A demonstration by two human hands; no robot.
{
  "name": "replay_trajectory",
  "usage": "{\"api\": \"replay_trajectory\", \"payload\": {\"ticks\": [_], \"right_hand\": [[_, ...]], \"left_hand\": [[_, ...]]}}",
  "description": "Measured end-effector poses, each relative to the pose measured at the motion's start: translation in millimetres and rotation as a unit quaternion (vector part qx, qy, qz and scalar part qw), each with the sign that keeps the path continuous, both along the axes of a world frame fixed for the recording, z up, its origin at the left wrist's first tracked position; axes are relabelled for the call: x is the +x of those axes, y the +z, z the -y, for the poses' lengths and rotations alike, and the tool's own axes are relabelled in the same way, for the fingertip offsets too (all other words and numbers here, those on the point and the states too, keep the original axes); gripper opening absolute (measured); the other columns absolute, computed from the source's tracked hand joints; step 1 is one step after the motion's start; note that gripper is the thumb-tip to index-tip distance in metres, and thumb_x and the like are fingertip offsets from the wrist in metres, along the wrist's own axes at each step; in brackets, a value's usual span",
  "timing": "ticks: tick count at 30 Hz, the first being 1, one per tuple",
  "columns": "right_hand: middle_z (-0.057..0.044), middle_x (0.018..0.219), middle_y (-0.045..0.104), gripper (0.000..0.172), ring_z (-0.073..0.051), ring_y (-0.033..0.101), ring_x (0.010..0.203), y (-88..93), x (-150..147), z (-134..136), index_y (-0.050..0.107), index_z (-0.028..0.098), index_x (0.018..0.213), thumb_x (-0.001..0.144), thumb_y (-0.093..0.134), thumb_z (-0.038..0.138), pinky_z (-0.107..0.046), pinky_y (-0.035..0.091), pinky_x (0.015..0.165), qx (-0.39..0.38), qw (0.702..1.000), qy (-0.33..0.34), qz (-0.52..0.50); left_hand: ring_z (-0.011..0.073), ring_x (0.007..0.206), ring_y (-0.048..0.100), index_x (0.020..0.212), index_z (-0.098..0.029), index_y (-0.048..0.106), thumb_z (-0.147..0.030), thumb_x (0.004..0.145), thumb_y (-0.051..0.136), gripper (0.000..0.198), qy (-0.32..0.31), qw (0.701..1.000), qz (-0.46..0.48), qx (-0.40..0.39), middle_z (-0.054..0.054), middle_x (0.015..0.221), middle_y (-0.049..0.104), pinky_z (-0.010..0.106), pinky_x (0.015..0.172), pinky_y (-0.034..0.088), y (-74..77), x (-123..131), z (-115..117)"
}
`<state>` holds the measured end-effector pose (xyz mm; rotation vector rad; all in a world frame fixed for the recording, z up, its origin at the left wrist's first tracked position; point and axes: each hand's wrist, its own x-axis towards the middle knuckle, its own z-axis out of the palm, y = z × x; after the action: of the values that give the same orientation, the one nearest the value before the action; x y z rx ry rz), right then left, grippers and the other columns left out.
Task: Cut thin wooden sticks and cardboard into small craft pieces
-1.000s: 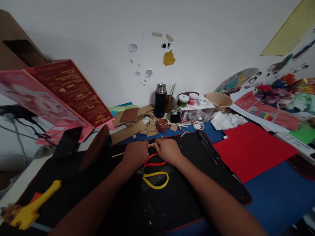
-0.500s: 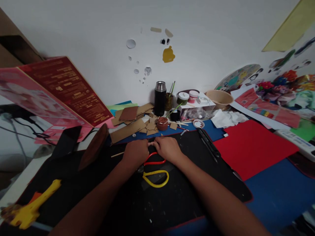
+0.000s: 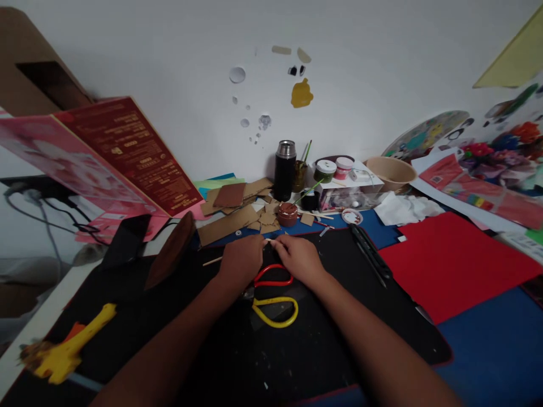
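Note:
My left hand (image 3: 242, 261) is closed around a thin wooden stick (image 3: 211, 262), whose pale end sticks out to the left. My right hand (image 3: 300, 259) is closed too, its thumb and finger pinching at a small whitish bit (image 3: 267, 241) between the two hands. Whether that bit is the stick's other end or something wrapped on it is hard to make out. Just below the hands lies a pair of scissors (image 3: 276, 325) with one red and one yellow handle loop, on the black mat (image 3: 237, 350). The blades are partly hidden by my left forearm.
Behind the hands stand an open brown paint jar (image 3: 288, 215), cardboard scraps (image 3: 229, 224) and a black flask (image 3: 284, 172). Red paper (image 3: 458, 265) and a black cutter (image 3: 369, 254) lie to the right. A yellow figure (image 3: 72, 350) and a brown pointed piece (image 3: 169, 251) are at left.
The view has swung slightly left, so everything sits further right. My hands stay together over the mat, and the whitish bit between the fingertips shows more clearly.

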<state>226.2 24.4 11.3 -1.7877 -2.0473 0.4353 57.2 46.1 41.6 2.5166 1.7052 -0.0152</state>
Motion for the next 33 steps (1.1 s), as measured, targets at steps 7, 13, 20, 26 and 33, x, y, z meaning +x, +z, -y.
{"api": "replay_trajectory", "payload": {"ticks": [7, 13, 20, 26, 33], "right_hand": [[-0.004, 0.086, 0.076, 0.031, -0.021, 0.068, 0.08, -11.2, 11, -5, 0.075, 0.021, 0.096, 0.104, 0.049, 0.038, -0.026, 0.04, 0.07, 0.023, 0.98, 0.017, -0.197], [-0.001, 0.076, 0.07, 0.036, -0.018, 0.061, 0.072, -11.1, 11, -5, 0.075, 0.02, 0.088, 0.102, 0.05, 0.041, -0.025, 0.039, 0.067, 0.021, 0.96, 0.022, -0.278], [0.002, 0.066, 0.059, 0.043, -0.015, 0.052, 0.065, -3.4, 10, -1, 0.072, 0.019, 0.079, 0.102, 0.049, 0.047, -0.025, 0.035, 0.064, 0.011, 0.949, 0.064, -0.308], [0.006, 0.053, 0.04, 0.055, -0.012, 0.037, 0.051, -3.4, 12, -3, 0.066, 0.019, 0.077, 0.097, 0.05, 0.066, -0.025, 0.028, 0.052, -0.062, 0.902, 0.069, -0.422], [0.01, 0.048, 0.033, 0.056, -0.01, 0.027, 0.045, -7.6, 9, -6, 0.062, 0.019, 0.079, 0.09, 0.057, 0.074, -0.024, 0.021, 0.046, -0.136, 0.839, 0.081, -0.521]], "left_hand": [[0.0279, 0.087, 0.073, 0.111, -0.023, 0.067, -0.033, 0.104, 0.045, 0.025, 0.025, 0.995, 0.097, 0.028, 0.008, 0.094, 0.077, 0.033, 0.069, 0.042, -2.3, -7, -10], [0.0231, 0.084, 0.068, 0.099, -0.023, 0.071, -0.03, 0.1, 0.051, 0.021, -0.021, 0.972, 0.23, -0.048, 0.004, 0.09, 0.076, 0.03, 0.068, 0.039, -5.6, -20, -24], [0.023, 0.08, 0.062, 0.094, -0.022, 0.073, -0.036, 0.097, 0.053, 0.025, -0.101, 0.965, 0.23, -0.071, 0.004, 0.084, 0.073, 0.031, 0.067, 0.037, 0.4, -39, -36], [0.0169, 0.066, 0.054, 0.089, -0.019, 0.069, -0.044, 0.094, 0.055, 0.029, -0.122, 0.888, 0.384, -0.221, -0.002, 0.067, 0.059, 0.028, 0.063, 0.039, 8.5, -42, -39], [0.0147, 0.066, 0.053, 0.09, -0.018, 0.068, -0.048, 0.093, 0.059, 0.032, -0.109, 0.847, 0.449, -0.262, -0.003, 0.067, 0.06, 0.027, 0.066, 0.039, 10.5, -40, -39]]}}
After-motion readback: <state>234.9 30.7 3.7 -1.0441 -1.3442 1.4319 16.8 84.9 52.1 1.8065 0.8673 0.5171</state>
